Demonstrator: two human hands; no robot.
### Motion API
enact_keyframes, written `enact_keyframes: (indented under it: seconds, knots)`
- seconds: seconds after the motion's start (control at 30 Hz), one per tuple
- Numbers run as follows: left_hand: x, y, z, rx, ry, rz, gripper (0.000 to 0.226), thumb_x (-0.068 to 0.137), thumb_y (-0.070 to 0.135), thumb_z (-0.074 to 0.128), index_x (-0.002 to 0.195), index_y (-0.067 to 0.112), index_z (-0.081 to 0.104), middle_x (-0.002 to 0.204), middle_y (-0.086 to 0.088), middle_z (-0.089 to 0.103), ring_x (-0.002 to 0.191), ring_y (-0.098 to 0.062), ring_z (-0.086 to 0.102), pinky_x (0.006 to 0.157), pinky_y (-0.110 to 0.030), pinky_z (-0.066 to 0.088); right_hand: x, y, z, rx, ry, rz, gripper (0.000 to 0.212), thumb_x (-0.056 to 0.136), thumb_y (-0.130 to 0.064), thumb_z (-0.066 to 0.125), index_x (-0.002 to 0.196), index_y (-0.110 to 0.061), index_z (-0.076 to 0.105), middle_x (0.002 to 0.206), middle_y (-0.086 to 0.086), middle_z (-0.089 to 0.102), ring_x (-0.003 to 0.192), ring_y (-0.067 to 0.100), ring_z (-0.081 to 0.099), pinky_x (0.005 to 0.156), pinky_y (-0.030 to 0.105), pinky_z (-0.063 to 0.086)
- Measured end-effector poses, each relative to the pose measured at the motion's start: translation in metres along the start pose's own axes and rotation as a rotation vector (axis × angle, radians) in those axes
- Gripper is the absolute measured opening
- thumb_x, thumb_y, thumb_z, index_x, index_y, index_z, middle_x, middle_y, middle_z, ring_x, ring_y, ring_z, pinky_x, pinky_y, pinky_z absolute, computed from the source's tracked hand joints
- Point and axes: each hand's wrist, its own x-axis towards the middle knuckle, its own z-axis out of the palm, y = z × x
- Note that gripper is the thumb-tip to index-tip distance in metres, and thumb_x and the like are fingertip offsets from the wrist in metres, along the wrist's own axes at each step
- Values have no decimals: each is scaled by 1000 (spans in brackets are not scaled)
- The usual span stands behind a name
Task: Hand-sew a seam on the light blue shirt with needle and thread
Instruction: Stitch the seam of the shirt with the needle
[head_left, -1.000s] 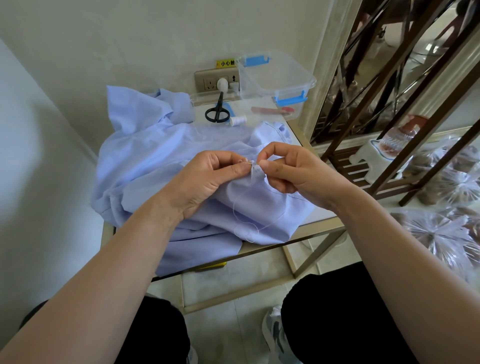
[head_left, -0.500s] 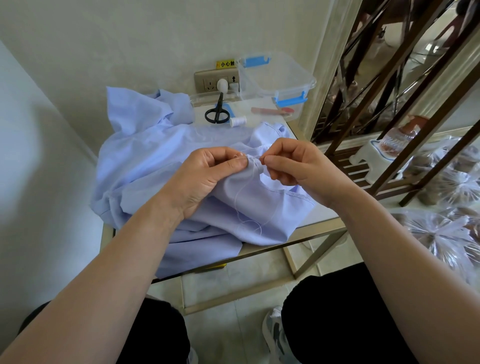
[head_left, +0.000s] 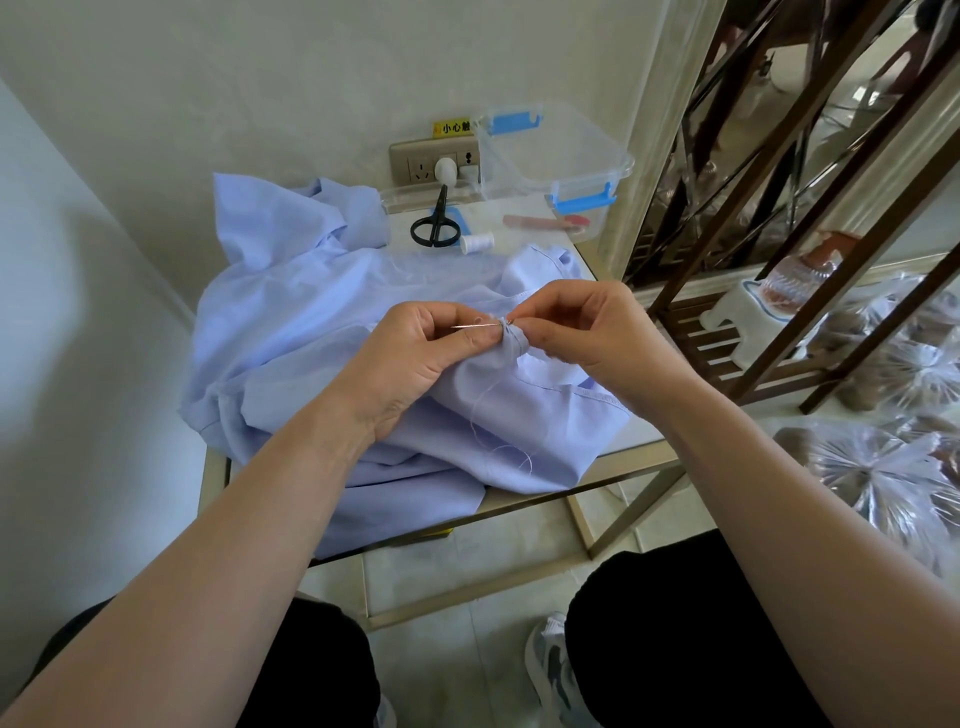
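The light blue shirt (head_left: 311, 332) lies bunched over a small table. My left hand (head_left: 426, 353) grips a gathered fold of it between thumb and fingers. The thin needle (head_left: 475, 326) runs through that fold, its point sticking out to the left over my left fingers. My right hand (head_left: 587, 332) pinches the needle's rear end where it enters the cloth. White thread (head_left: 485, 410) hangs from the fold and curls in a loop on the shirt below.
Black scissors (head_left: 435, 228), a white thread spool (head_left: 478, 242) and a clear box with blue latches (head_left: 550, 161) sit at the table's back by a wall socket (head_left: 431, 163). A brown metal rack (head_left: 779, 249) and tied plastic bags (head_left: 883, 467) crowd the right. The table's front edge (head_left: 597, 486) is below the shirt.
Both hands rose slightly with the fold, the cloth bunched tighter, and the needle's point now shows out of the fold toward the left.
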Motion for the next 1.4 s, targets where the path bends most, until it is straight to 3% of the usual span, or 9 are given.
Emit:
enact_keyframes:
  seconds: [0.13, 0.33, 0.47, 0.57, 0.73, 0.8, 0.87, 1.0, 1.4]
  knots:
    - [1, -2, 0, 65, 86, 38, 14, 88, 22, 69, 75, 18, 72, 74, 5, 71, 73, -7, 62, 80, -25, 46, 0, -1, 1, -259, 96, -242, 11, 88, -15, 71, 98, -21, 73, 97, -4, 69, 94, 12, 60, 86, 24, 45]
    - [-3, -2, 5, 95, 62, 44, 14, 88, 23, 71, 76, 17, 71, 73, 1, 66, 71, -8, 56, 72, -22, 40, 3, 4, 14, -511, 146, -552, 2, 86, -16, 73, 85, -14, 72, 94, 2, 63, 92, 20, 54, 87, 38, 44]
    - [2, -8, 4, 184, 219, 46, 22, 92, 18, 63, 71, 18, 66, 53, 18, 55, 52, 4, 47, 53, -5, 33, -4, -6, 21, -301, 87, -511, 3, 91, -12, 67, 88, -13, 67, 89, 1, 67, 90, 16, 61, 85, 26, 45]
    - [7, -13, 0, 154, 317, 50, 16, 92, 20, 63, 80, 11, 68, 63, 12, 58, 55, 4, 47, 54, -6, 36, -10, -13, 16, 129, -293, -155, 6, 97, -5, 55, 93, -9, 56, 80, 8, 71, 80, 16, 68, 86, 26, 49]
    - [8, -14, 2, 93, 357, 97, 14, 93, 19, 65, 79, 16, 65, 67, 10, 58, 59, 6, 50, 61, -6, 38, -17, -15, -7, 155, -1135, 339, 7, 95, -3, 47, 94, -6, 53, 61, -1, 60, 51, 12, 54, 70, 36, 58]
    - [8, -12, 2, 77, 363, 98, 16, 93, 19, 65, 77, 18, 64, 67, 11, 58, 59, 6, 50, 61, -7, 39, -17, -16, -7, 199, -1016, 317, 8, 93, -5, 48, 93, -7, 55, 56, -2, 49, 48, 11, 43, 54, 25, 53]
    - [8, -11, 3, 72, 356, 105, 16, 93, 19, 65, 77, 17, 63, 69, 9, 59, 61, 4, 51, 62, -8, 40, -13, -14, -2, 279, -652, 236, 6, 92, -10, 51, 90, -12, 57, 57, -1, 36, 49, 11, 29, 44, 17, 35]
    - [4, -9, 6, 67, 320, 136, 16, 93, 19, 65, 78, 14, 65, 71, 6, 62, 64, 1, 53, 63, -10, 42, -3, -10, 9, 122, -41, 58, 9, 88, -18, 68, 89, -12, 61, 58, 4, 32, 49, 9, 23, 46, 17, 23]
    - [1, -5, 10, -29, 242, 142, 12, 89, 15, 69, 77, 14, 71, 69, 12, 70, 68, 2, 61, 67, -9, 45, 1, -9, 21, -129, 196, -28, 11, 86, -18, 74, 82, -10, 68, 48, -12, 26, 44, 7, 23, 47, 17, 22]
